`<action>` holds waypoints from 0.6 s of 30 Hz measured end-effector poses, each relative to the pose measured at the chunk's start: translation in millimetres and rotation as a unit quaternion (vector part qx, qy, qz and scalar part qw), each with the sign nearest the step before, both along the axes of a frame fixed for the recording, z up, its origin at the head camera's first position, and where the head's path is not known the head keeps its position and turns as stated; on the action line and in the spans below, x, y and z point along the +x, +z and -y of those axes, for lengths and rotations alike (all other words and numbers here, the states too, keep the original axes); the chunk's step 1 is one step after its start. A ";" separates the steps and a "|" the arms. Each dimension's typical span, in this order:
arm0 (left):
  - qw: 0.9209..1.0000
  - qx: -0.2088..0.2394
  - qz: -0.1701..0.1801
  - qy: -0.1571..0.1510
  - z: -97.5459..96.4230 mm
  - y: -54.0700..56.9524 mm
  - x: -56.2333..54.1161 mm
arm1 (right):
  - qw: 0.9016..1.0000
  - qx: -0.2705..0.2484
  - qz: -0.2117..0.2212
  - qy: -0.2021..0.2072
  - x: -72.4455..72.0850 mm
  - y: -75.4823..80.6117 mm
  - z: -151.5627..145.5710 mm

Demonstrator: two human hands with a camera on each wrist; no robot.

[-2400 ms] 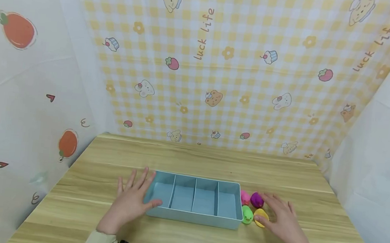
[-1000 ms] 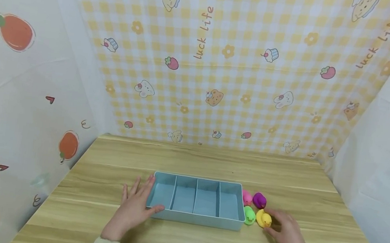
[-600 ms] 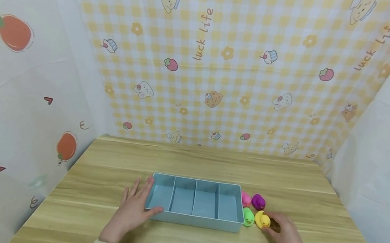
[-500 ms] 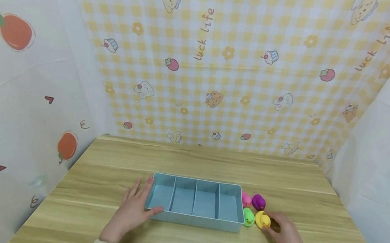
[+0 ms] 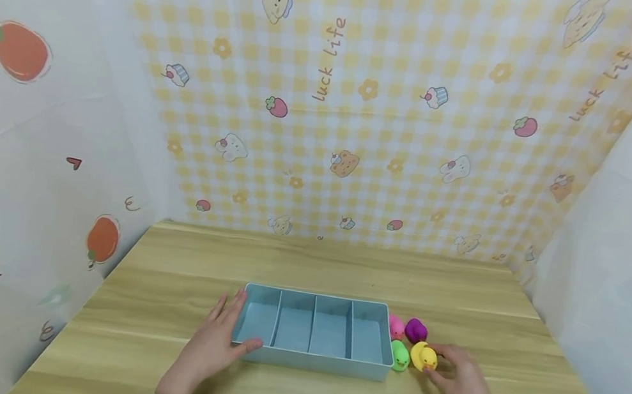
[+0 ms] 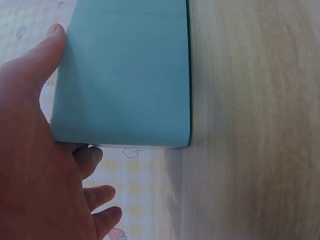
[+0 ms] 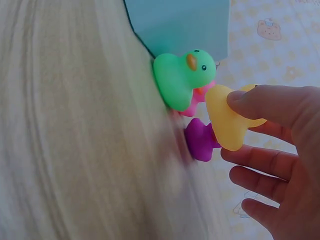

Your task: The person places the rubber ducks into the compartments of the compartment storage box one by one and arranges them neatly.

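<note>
A blue-grey tray (image 5: 315, 362) with several compartments in a row stands on the table. My left hand (image 5: 212, 345) rests at its left end, thumb over the front rim and fingers spread along the end wall. In the left wrist view the thumb and tray wall (image 6: 122, 75) show close up. My right hand (image 5: 464, 383) pinches a yellow rubber duck (image 5: 424, 357) between thumb and fingers, right of the tray. Beside it are a green duck (image 5: 400, 357), a pink duck (image 5: 396, 327) partly behind the tray's end, and a purple duck (image 7: 199, 141).
The wooden table (image 5: 286, 261) reaches back to a yellow checked cloth (image 5: 352, 124) with printed figures. White cloth walls (image 5: 605, 253) close off both sides. The tray's right end stands close against the green and pink ducks.
My right hand came down from above the ducks and took the yellow one between thumb and fingers; its face now shows. The left hand stayed at the tray's end, and the view shifted slightly.
</note>
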State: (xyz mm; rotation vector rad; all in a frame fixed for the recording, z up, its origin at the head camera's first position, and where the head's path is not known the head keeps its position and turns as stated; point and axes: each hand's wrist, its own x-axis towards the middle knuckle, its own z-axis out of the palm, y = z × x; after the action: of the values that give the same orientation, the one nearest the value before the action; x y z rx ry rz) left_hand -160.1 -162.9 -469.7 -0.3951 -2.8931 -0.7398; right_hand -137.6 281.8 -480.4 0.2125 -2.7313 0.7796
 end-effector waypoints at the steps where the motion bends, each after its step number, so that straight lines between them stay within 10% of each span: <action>1: 1.000 0.000 0.000 0.000 0.8 -0.4 1.4 | 1.000 0.005 -0.008 0.000 0.7 0.3 1.2; 18: 0.999 0.008 0.035 0.009 1.5 -1.9 0.8 | 0.999 0.006 -0.052 0.004 -2.9 13.9 6.2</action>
State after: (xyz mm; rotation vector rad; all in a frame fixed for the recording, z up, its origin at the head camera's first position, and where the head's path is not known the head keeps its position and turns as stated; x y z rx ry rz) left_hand -159.4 -164.4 -471.6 -0.3462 -2.9488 -0.7900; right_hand -140.5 275.6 -466.5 0.2608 -2.6393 0.7332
